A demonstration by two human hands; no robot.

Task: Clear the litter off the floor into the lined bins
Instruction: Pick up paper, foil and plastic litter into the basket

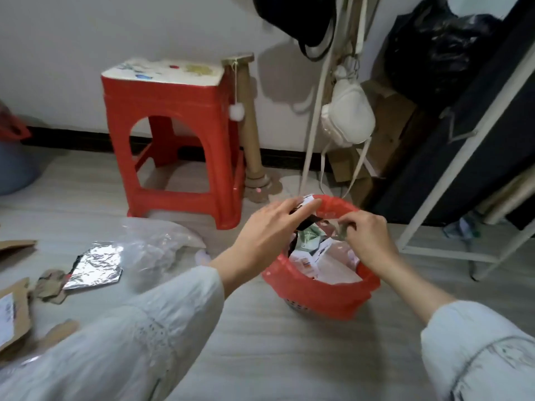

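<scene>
A small bin with a red liner [318, 290] stands on the floor ahead of me, stuffed with paper and wrappers [321, 256]. Both hands hover over its mouth. My left hand [269, 227] pinches a dark and white scrap of packaging [307, 218] above the bin. My right hand [367, 235] grips a crumpled piece of litter [337, 227] at the far rim. On the floor to the left lie a silver foil wrapper [97, 266], a clear plastic bag [156, 247] and torn cardboard pieces [17, 311].
A red plastic stool [173, 146] stands behind the litter, against the white wall. A cardboard cat post [252, 131] is beside it. A white bag [347, 117] hangs on straps above the bin. A white-framed rack [463, 169] with a black bag [434, 47] is on the right.
</scene>
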